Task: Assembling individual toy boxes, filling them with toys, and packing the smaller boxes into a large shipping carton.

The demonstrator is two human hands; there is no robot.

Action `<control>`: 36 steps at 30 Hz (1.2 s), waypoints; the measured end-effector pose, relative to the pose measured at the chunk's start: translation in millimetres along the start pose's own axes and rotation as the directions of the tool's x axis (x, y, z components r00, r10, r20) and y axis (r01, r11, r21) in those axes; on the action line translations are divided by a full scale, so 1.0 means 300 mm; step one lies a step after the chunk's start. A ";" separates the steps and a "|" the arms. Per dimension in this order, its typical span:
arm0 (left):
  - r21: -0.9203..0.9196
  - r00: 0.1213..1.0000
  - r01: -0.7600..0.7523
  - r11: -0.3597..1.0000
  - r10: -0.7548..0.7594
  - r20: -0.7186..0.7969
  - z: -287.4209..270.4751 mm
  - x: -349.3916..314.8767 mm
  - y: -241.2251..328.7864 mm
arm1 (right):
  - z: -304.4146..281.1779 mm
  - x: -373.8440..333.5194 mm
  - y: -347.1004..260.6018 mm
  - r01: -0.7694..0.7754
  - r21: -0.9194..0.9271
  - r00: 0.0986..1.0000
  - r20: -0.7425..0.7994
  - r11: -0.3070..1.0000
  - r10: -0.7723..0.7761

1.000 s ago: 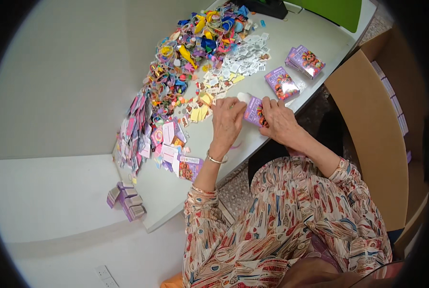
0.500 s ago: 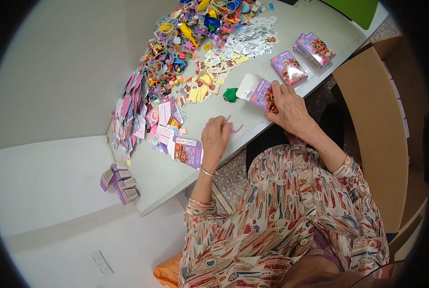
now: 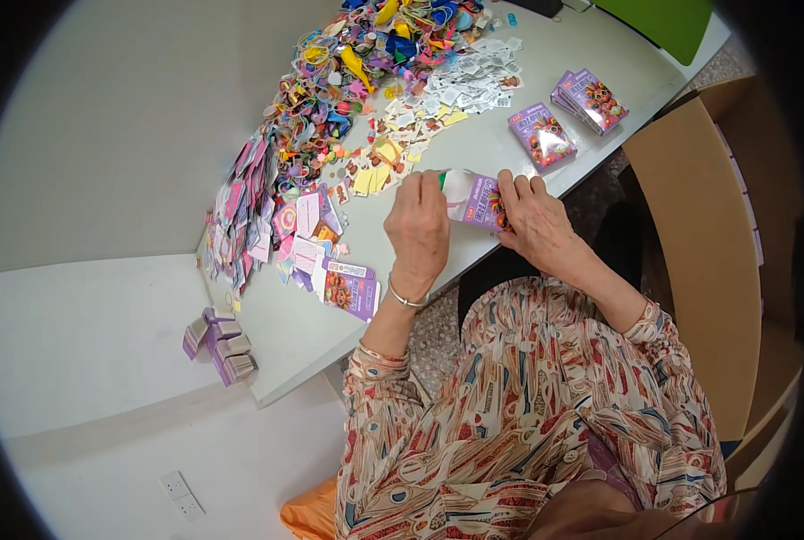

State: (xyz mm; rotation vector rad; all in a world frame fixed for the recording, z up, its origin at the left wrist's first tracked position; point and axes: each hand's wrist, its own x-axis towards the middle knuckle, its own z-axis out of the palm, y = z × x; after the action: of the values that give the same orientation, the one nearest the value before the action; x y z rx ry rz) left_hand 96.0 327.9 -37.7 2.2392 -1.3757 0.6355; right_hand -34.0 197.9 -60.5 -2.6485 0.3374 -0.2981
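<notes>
My right hand (image 3: pixel 544 220) grips a small purple carton (image 3: pixel 485 202) with colourful characters printed on it, tilted above the table near its front edge. The carton's white flap end (image 3: pixel 457 187) is open and points left. Right at that opening is my left hand (image 3: pixel 420 229), fingers curled down and pressed together. What they hold is hidden behind the knuckles. A bit of the green piece (image 3: pixel 442 180) shows beside my left fingertips. Another purple carton (image 3: pixel 350 288), lying flat, is left of my left wrist.
Two purple boxes and more (image 3: pixel 543 137) sit at the right, some stacked (image 3: pixel 592 99). Heaps of small toys (image 3: pixel 352 67), white packets (image 3: pixel 474 76), yellow cards (image 3: pixel 379 171) and pink packets (image 3: pixel 240 207) line the back. Card stacks (image 3: pixel 224 346) are far left; a large cardboard box (image 3: pixel 690 243) stands right.
My left hand has moved right and up to the carton's open end. The pink strip by its fingers no longer shows on the table. My right hand keeps the carton, shifted slightly.
</notes>
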 end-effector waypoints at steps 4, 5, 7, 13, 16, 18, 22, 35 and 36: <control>-0.009 0.998 -0.021 1.000 0.021 0.059 0.031 -0.020 0.023 | -0.001 0.000 -0.001 -0.006 -0.007 0.999 0.046 1.000 0.006; -0.009 0.998 -0.022 1.000 0.022 0.058 0.032 -0.020 0.012 | 0.000 0.000 -0.001 -0.013 0.005 0.999 0.040 1.000 0.013; 0.063 1.000 -0.004 0.998 0.003 0.016 0.021 -0.010 -0.024 | -0.003 -0.001 0.004 -0.024 0.017 0.999 0.035 1.000 0.024; 0.066 0.999 -0.012 0.998 0.015 -0.032 0.023 0.011 -0.024 | -0.003 0.002 0.006 -0.022 0.008 0.998 0.065 1.000 0.022; 0.061 0.999 -0.010 0.998 0.012 -0.031 0.029 0.002 -0.019 | -0.006 0.001 -0.002 -0.044 0.004 0.995 0.085 0.999 0.043; 0.053 0.999 -0.049 0.997 0.048 0.008 0.021 -0.005 -0.002 | -0.004 -0.006 0.005 -0.009 0.017 0.999 0.048 1.000 0.008; 0.001 0.999 -0.040 0.999 0.040 0.037 0.012 -0.022 -0.006 | -0.014 0.005 -0.019 -0.014 0.033 0.997 0.076 0.999 0.011; 0.077 0.985 -0.037 0.996 0.049 -0.165 -0.159 0.012 0.028 | 0.009 -0.012 0.001 0.057 0.251 0.997 -0.063 0.966 -0.043; 0.081 0.985 -0.034 0.996 0.048 -0.167 -0.145 0.009 0.034 | 0.008 -0.011 -0.007 0.024 0.230 0.999 -0.028 0.973 -0.018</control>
State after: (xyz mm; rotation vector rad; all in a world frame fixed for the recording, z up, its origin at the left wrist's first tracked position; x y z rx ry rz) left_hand 81.0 347.0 0.1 2.1644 -1.3363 0.8867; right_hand -36.1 201.5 -62.1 -2.4234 0.2655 -0.3556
